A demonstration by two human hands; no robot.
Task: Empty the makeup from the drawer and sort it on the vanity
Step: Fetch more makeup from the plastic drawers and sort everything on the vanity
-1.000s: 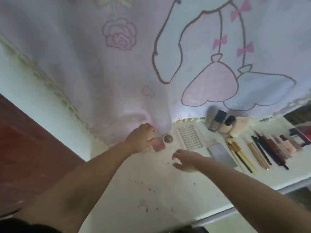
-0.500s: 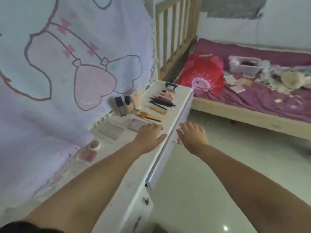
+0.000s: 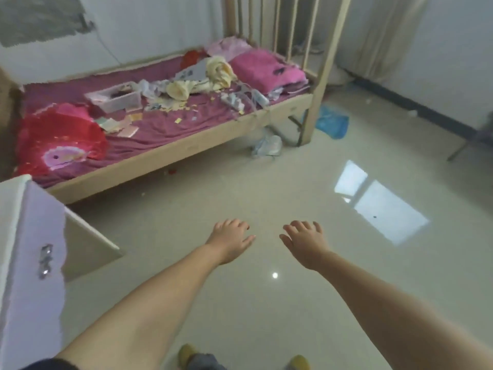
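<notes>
Vanity (image 3: 29, 236): it is sitting at the frame's left edge, its top and makeup out of view, drawer unclear.
Left hand (image 3: 230, 240): you are holding nothing, fingers loosely spread; it is hovering nearer the vanity.
Right hand (image 3: 304, 240): fingers apart, also holding nothing.

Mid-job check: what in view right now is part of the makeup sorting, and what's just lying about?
Job: vanity drawer front, left hand and right hand, both empty.
Lying about: bed, red pillow, clear plastic box, pink blanket, blue bag.
</notes>
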